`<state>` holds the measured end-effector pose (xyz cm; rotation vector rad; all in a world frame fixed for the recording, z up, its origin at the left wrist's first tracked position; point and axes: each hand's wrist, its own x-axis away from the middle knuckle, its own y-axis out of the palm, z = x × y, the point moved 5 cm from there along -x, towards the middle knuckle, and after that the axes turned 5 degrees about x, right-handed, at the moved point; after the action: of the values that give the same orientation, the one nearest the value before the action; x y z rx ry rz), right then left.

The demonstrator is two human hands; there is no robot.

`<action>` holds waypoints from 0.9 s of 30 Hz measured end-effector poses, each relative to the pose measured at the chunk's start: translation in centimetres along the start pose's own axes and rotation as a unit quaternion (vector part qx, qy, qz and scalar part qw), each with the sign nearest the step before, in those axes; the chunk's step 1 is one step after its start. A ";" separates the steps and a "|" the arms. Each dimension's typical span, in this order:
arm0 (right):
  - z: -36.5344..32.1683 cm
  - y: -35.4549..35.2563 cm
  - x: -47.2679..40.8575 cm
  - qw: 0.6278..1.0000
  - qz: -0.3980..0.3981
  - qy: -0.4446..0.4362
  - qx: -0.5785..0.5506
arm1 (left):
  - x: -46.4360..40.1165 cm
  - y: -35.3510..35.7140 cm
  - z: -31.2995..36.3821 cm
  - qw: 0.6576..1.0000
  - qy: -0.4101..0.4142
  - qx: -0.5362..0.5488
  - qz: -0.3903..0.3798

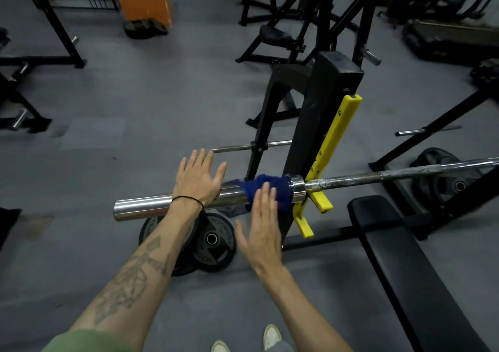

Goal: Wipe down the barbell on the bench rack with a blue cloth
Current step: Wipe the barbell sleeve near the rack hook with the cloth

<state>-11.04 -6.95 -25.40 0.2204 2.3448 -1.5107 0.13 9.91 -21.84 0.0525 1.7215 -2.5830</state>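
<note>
Over barbell (172,201) sleeve, both hands flat, released; blue cloth (266,188) partly behind right hand (260,232).

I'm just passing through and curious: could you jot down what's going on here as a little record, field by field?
place: gym floor beside a bench rack
barbell: lies across the yellow rack hooks, its chrome sleeve sticking out toward the left
blue cloth: draped over the sleeve next to the collar
left hand: open, fingers spread, above the sleeve; contact unclear
right hand: open, fingertips at the cloth, not gripping it
bench: black pad, to the right
weight plates: on the floor below the sleeve
</note>
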 end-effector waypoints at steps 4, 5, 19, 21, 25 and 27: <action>2.5 -0.7 -1.2 0.994 -0.005 -0.081 0.077 | 0.9 -0.2 0.4 0.999 0.033 -0.020 0.021; 3.5 -1.2 -1.6 0.997 0.014 -0.033 0.065 | 1.4 -0.1 0.3 0.998 0.043 -0.031 0.024; 4.1 -1.4 -1.1 0.998 0.033 -0.036 0.042 | 8.8 1.3 -1.9 0.985 0.105 -0.048 0.125; 3.8 -1.1 -1.4 0.998 0.037 -0.036 0.030 | 9.0 1.4 -1.9 0.987 0.095 -0.048 0.118; 4.3 -1.1 -2.5 0.997 0.049 -0.058 0.035 | 9.3 1.6 -1.7 0.992 0.059 -0.048 0.105; 4.3 -1.0 -2.8 0.995 0.040 -0.077 0.051 | 9.5 1.5 -1.4 0.991 0.057 -0.051 0.106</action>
<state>-7.86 -11.15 -25.10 0.2131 2.1161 -1.5529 -9.28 10.53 -24.27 0.3646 1.7727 -2.3795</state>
